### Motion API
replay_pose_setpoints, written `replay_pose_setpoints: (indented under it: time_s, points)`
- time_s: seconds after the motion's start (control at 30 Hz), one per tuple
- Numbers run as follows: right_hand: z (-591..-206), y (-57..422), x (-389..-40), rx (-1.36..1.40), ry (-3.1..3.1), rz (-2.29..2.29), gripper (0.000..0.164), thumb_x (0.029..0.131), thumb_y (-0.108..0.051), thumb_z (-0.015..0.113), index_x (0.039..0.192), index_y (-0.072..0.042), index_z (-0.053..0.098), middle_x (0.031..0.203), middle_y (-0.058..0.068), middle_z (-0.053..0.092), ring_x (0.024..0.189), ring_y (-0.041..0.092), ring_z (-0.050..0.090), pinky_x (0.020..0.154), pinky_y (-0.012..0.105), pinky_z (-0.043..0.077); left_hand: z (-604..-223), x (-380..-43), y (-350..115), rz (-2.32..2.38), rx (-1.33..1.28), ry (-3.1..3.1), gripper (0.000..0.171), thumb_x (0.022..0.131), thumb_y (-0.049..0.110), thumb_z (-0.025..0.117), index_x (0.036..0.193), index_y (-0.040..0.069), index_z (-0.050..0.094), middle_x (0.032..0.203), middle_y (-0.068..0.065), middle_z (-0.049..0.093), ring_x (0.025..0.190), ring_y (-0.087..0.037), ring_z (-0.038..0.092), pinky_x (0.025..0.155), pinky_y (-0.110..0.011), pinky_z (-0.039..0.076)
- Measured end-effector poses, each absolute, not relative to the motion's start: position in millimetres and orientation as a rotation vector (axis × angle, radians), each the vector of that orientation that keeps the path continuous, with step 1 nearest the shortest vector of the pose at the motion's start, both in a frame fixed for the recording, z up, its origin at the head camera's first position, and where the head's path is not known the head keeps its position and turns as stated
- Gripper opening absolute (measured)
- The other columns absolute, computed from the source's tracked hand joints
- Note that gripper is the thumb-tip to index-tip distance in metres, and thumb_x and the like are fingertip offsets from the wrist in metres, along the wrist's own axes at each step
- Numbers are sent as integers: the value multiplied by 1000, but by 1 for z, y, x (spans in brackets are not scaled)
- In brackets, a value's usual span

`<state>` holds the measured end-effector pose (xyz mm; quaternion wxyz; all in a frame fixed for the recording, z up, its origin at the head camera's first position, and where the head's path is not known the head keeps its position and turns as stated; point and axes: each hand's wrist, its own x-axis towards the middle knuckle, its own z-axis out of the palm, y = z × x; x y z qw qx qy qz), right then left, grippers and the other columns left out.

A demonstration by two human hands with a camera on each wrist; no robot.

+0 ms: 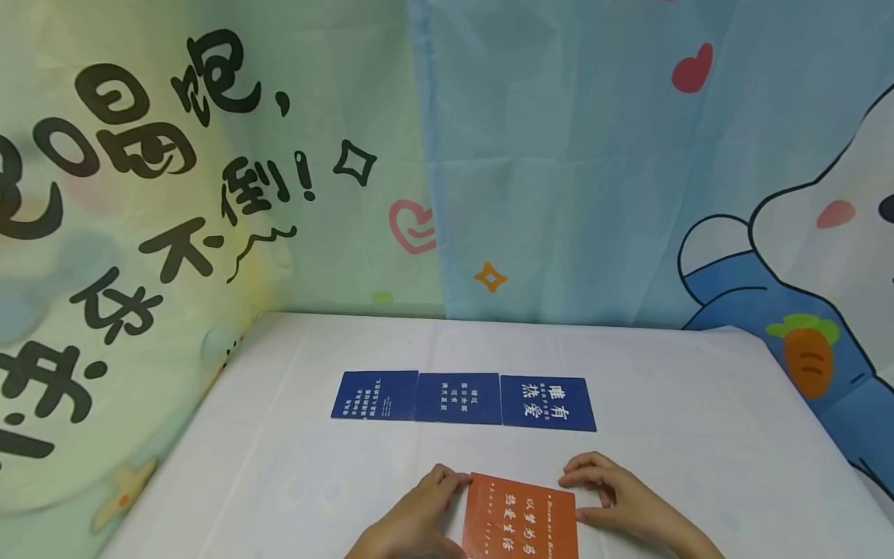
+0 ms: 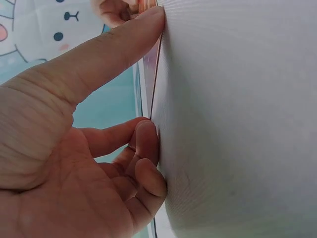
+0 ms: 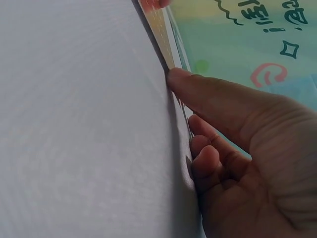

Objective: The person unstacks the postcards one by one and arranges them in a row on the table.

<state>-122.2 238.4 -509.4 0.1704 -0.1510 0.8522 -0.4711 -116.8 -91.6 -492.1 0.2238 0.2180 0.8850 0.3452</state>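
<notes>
An orange card [image 1: 520, 516] with white writing lies on the white table at the near edge of the head view, its lower part cut off by the frame. My left hand [image 1: 419, 516] is at its left side, a fingertip at the upper left corner and the thumb [image 2: 119, 49] along the same edge. On the opposite side is my right hand [image 1: 621, 497], its thumb [image 3: 213, 94] touching the card's right edge. The other right fingers bend loosely near the tabletop. Neither hand wraps round the card.
Behind the orange card, three dark blue cards with white writing lie in a row: left [image 1: 374, 396], middle [image 1: 458, 411] and right [image 1: 548, 415]. A white cloth covers the table [image 1: 279, 466]. Printed curtains [image 1: 545, 194] hang at the back and left.
</notes>
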Motion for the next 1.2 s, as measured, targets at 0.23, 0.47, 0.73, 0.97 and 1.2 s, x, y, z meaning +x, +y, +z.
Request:
replay_pose_setpoints:
  time_s: [0.23, 0.47, 0.73, 0.97, 1.2]
  points:
    - [-509, 241, -122, -495, 2424, -1376, 37, 86, -24, 75, 117, -4, 68, 103, 4, 62, 78, 5, 47, 61, 20, 40, -491, -116, -94, 960, 675, 2470, 93, 61, 29, 93, 140, 7, 48, 106, 10, 43, 89, 0, 42, 78, -19, 44]
    - [-509, 246, -122, -612, 2211, -1546, 35, 94, -12, 64, 121, 9, 60, 89, 1, 68, 70, 3, 55, 61, 20, 47, -491, -115, -92, 919, 666, 2510, 90, 62, 28, 92, 139, 9, 50, 106, 11, 44, 88, 0, 42, 75, -19, 43]
    - [-512, 246, -123, -604, 2073, -1638, 33, 97, -8, 59, 121, 15, 55, 90, 11, 71, 74, 3, 61, 69, 20, 50, -493, -116, -91, 940, 646, 2499, 93, 61, 26, 92, 141, 10, 46, 106, 10, 44, 88, -1, 42, 76, -20, 44]
    - [-511, 243, -122, -451, 2041, -1687, 35, 95, -10, 61, 120, 15, 55, 86, 10, 72, 68, 6, 60, 60, 22, 50, -491, -112, -90, 1023, 654, 2494, 98, 65, 22, 89, 147, 7, 35, 114, 5, 46, 93, -4, 45, 84, -22, 47]
    - [-512, 247, -121, -454, 2013, -1769, 36, 96, -8, 59, 122, 16, 52, 82, 3, 70, 62, 6, 58, 54, 23, 48, -492, -113, -86, 1132, 621, 2492, 81, 69, 14, 82, 141, 7, 45, 94, 10, 50, 79, -1, 47, 71, -18, 44]
